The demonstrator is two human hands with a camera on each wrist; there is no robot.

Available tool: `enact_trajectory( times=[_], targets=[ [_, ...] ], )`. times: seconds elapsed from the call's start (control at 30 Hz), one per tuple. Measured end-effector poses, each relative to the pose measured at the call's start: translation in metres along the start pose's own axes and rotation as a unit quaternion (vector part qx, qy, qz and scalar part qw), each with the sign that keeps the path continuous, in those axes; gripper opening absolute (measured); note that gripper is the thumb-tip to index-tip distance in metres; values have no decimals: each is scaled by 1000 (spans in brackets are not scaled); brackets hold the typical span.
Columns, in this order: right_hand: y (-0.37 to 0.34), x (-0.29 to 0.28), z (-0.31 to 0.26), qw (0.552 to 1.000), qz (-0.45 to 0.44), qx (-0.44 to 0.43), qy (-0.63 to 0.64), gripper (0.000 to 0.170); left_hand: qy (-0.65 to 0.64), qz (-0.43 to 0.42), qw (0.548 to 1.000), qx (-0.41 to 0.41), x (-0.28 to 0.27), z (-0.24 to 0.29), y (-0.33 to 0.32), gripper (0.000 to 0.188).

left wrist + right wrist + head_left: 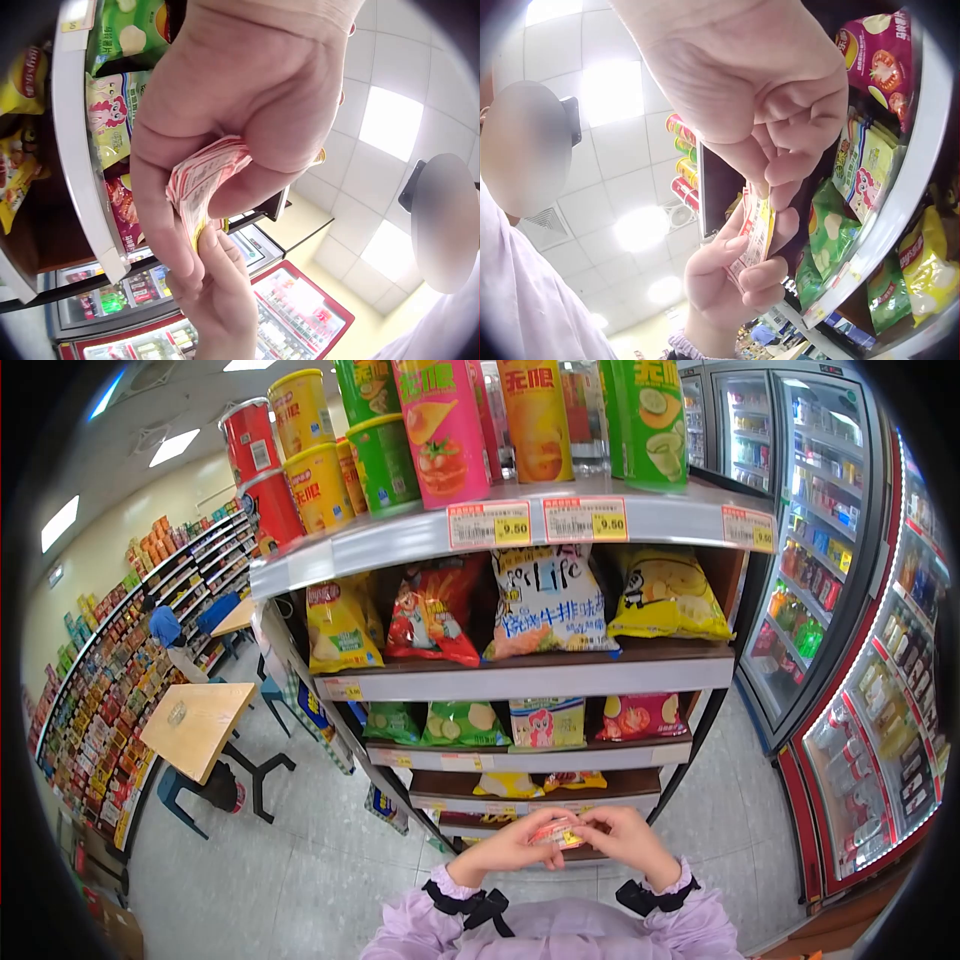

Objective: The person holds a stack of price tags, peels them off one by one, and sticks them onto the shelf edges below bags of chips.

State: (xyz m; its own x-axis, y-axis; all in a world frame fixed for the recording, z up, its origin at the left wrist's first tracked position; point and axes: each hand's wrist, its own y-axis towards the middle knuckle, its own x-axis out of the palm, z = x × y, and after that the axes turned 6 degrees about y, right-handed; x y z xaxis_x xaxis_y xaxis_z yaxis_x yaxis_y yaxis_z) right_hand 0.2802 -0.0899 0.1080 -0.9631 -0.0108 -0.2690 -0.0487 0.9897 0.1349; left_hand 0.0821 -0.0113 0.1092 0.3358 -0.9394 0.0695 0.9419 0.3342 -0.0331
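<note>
A thick stack of red, white and yellow price labels (556,834) (204,178) (754,232) is held in front of the body, low before the shelf. The left hand (515,842) (240,97) (727,281) grips the stack between its thumb and curled fingers. At the stack's yellow end, the right hand (622,840) (223,289) (757,97) pinches the labels between thumb and fingertip. The two hands are close together, with the stack bridging them.
Ahead stands a shelf unit (530,682) with bagged snacks, chip cans (440,435) on top and price tags (488,525) along its edge. Drink coolers (815,550) are at the right. A wooden table (198,728), stools and stocked shelves are at the left.
</note>
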Motion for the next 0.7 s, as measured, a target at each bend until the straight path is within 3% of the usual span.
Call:
enact_trajectory(
  times=[0.13, 0.3, 0.63, 0.7],
  targets=[
    [7, 6, -2, 1000, 0, 7, -12, 24, -17, 49, 998, -28, 2, 8, -4, 41],
    [20, 16, 2, 997, 21, -45, -63, 21, -28, 135, 987, -77, -4, -4, -10, 33],
    [48, 22, 2, 996, 63, -59, 19, 16, -2, 212, 977, -36, -36, 6, -37, 33],
    [52, 21, -9, 997, 61, -29, 41, 16, -12, 212, 977, -30, -48, 6, -44, 32]
  ],
)
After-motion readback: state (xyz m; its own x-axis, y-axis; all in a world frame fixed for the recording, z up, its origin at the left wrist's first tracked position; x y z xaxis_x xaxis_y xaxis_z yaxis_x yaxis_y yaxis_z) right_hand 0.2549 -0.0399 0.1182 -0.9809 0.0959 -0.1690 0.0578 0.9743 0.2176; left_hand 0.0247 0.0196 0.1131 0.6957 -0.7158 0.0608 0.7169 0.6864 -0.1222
